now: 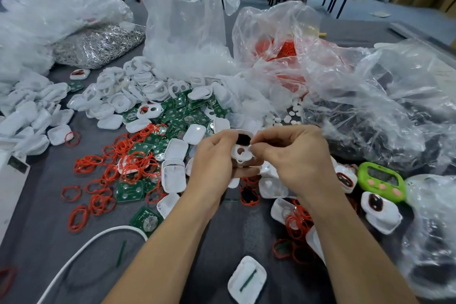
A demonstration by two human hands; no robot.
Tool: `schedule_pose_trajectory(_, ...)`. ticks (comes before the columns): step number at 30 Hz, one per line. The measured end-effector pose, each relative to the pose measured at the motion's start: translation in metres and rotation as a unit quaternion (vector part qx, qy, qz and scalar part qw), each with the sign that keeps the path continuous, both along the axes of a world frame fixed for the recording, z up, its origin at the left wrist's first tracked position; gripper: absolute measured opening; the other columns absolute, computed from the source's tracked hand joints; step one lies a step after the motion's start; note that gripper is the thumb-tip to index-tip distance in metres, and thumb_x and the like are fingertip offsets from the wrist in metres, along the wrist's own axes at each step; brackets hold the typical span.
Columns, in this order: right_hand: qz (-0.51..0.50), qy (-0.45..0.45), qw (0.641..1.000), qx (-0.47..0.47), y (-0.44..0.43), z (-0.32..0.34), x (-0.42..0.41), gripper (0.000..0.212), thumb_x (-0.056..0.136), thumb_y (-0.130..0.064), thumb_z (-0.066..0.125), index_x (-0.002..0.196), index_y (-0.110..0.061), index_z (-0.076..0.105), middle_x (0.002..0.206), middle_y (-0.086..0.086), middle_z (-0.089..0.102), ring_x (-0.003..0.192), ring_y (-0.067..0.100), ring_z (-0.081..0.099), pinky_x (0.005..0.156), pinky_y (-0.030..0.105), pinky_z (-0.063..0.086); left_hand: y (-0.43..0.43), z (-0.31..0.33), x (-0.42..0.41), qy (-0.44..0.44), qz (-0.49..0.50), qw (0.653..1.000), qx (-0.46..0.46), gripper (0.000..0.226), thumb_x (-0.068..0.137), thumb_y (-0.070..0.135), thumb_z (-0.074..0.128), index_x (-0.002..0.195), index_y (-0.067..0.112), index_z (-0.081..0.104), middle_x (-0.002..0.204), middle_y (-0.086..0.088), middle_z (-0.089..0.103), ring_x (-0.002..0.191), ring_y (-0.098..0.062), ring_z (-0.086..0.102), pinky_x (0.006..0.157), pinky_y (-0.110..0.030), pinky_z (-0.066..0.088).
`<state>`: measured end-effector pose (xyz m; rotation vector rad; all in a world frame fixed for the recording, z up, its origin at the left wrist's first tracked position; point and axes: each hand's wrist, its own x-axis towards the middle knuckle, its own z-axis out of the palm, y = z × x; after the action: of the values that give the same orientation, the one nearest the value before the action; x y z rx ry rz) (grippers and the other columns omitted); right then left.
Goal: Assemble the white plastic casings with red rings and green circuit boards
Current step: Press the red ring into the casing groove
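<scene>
My left hand grips a white plastic casing with a round hole and a dark oval opening, held above the table centre. My right hand pinches the casing's right edge with thumb and forefinger. Loose red rings lie scattered to the left among green circuit boards and white casing halves. More boards are heaped behind, next to a pile of white casings. Finished casings with dark ovals sit at the right.
Clear plastic bags stand behind, one holding red rings, one with metal parts. A green timer lies at right. A white cable curves at lower left. A lone casing half lies at the front.
</scene>
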<state>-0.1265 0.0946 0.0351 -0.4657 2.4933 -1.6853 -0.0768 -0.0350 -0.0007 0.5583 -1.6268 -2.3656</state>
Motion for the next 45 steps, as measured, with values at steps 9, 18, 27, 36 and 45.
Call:
schedule_pose_trajectory(9,-0.016,0.069,0.994,0.078,-0.006,-0.009,0.005,0.02,0.08,-0.014,0.081,0.072,-0.032,0.08,0.066,-0.017,0.07,0.069,-0.007,0.064,0.06,0.005,0.044,0.003,-0.003,0.0,0.014,-0.038,0.999,-0.011,0.047,0.107,0.018,0.036,0.094,0.021,0.082,0.095,-0.011,0.08,0.084,-0.021,0.077,0.07,-0.035,0.062)
schedule_pose_trajectory(18,-0.084,0.091,0.988,0.088,-0.013,-0.016,0.004,0.01,0.076,-0.019,0.085,0.074,-0.029,0.083,0.065,-0.015,0.071,0.069,0.0,0.066,0.059,0.01,0.047,0.003,0.0,0.0,0.008,-0.053,0.998,0.013,0.049,0.107,0.01,0.039,0.082,0.01,0.081,0.09,-0.016,0.079,0.079,-0.021,0.077,0.066,-0.031,0.061)
schedule_pose_trajectory(27,-0.071,0.037,0.995,0.057,-0.011,-0.014,0.001,0.016,0.072,-0.02,0.088,0.064,-0.03,0.079,0.058,-0.016,0.069,0.056,0.002,0.064,0.053,0.014,0.049,0.005,0.001,0.001,0.02,-0.036,0.998,0.05,0.054,0.106,0.007,0.039,0.07,0.01,0.08,0.075,-0.011,0.075,0.073,-0.02,0.075,0.067,-0.034,0.062)
schedule_pose_trajectory(36,-0.074,0.101,0.986,0.107,-0.008,-0.012,0.001,0.019,0.065,-0.025,0.093,0.059,-0.029,0.075,0.053,-0.024,0.062,0.054,-0.001,0.058,0.051,0.011,0.042,0.009,0.002,0.004,0.029,-0.052,0.996,0.06,0.038,0.105,0.005,0.041,0.089,0.002,0.075,0.078,-0.011,0.077,0.072,-0.016,0.075,0.063,-0.027,0.06)
schedule_pose_trajectory(45,-0.103,0.04,0.99,0.091,-0.005,-0.011,-0.004,0.032,0.063,-0.042,0.094,0.064,-0.024,0.067,0.054,-0.019,0.062,0.052,-0.001,0.057,0.051,0.014,0.039,0.005,-0.001,0.003,0.064,-0.087,0.993,0.04,0.038,0.074,-0.001,0.049,0.091,0.008,0.081,0.077,-0.005,0.075,0.067,-0.012,0.071,0.073,-0.034,0.063)
